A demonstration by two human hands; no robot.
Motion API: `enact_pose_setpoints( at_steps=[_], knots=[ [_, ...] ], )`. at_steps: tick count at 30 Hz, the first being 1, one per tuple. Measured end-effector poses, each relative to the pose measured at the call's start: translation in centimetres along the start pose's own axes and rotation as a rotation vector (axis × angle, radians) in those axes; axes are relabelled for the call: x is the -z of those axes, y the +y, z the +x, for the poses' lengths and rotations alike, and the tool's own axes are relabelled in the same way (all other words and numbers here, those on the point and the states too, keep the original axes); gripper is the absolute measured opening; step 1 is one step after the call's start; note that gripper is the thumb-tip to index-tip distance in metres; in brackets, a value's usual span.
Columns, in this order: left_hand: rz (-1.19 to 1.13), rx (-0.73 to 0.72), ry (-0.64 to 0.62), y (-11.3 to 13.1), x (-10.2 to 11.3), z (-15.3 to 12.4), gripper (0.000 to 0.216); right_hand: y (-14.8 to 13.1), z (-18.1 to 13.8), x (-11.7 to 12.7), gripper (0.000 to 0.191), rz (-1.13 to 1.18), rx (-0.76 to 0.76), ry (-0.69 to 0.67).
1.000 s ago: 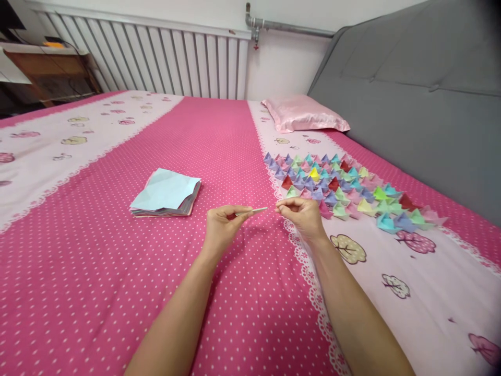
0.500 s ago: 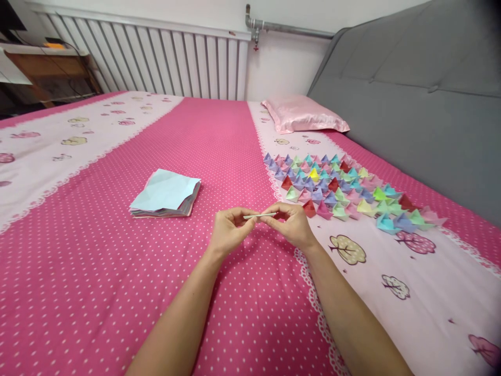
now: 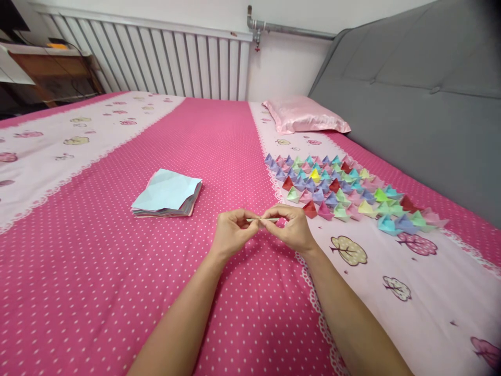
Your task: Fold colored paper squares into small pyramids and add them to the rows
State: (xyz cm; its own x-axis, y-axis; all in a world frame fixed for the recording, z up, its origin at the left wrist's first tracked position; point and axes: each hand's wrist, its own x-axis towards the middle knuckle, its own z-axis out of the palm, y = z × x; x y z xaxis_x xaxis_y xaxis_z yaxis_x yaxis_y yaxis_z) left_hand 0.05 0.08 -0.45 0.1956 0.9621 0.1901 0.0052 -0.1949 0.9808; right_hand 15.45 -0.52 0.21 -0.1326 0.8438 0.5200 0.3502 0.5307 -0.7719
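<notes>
Between my two hands is a small piece of folded pale paper (image 3: 272, 220), seen nearly edge-on, so its shape is mostly hidden. My left hand (image 3: 235, 230) pinches its left part between thumb and fingers. With thumb and index finger my right hand (image 3: 290, 226) grips it from the right, and the fingertips of both hands meet near its middle. Left of the hands lies a stack of square paper sheets (image 3: 168, 190), a light blue one on top. Many folded paper boats (image 3: 340, 196) in several colours stand in rows to the right.
A bed with a pink dotted cover (image 3: 156, 292) lies under everything. At the back right rests a pink pillow (image 3: 307, 114) beside a grey padded headboard (image 3: 410, 94). A white radiator (image 3: 156, 57) and a pipe (image 3: 293, 28) line the wall; a wooden desk (image 3: 58, 68) stands far left.
My fingertips have come together at the middle of the folded paper, covering more of it. The paper sits slightly lower. The stack and the boats keep their places on the bed.
</notes>
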Motion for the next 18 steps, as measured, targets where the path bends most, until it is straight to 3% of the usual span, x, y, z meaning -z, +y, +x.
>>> enact_pose_setpoints(
  at_steps=[12,18],
  knots=[
    [0.088,-0.023,-0.135,-0.2,0.9,0.1,0.023,0.6,0.1,0.6,0.007,0.124,-0.100,-0.088],
    [-0.178,0.063,-0.051,0.5,1.1,0.3,0.024,1.2,0.4,0.7,0.009,0.203,-0.147,0.041]
  ],
)
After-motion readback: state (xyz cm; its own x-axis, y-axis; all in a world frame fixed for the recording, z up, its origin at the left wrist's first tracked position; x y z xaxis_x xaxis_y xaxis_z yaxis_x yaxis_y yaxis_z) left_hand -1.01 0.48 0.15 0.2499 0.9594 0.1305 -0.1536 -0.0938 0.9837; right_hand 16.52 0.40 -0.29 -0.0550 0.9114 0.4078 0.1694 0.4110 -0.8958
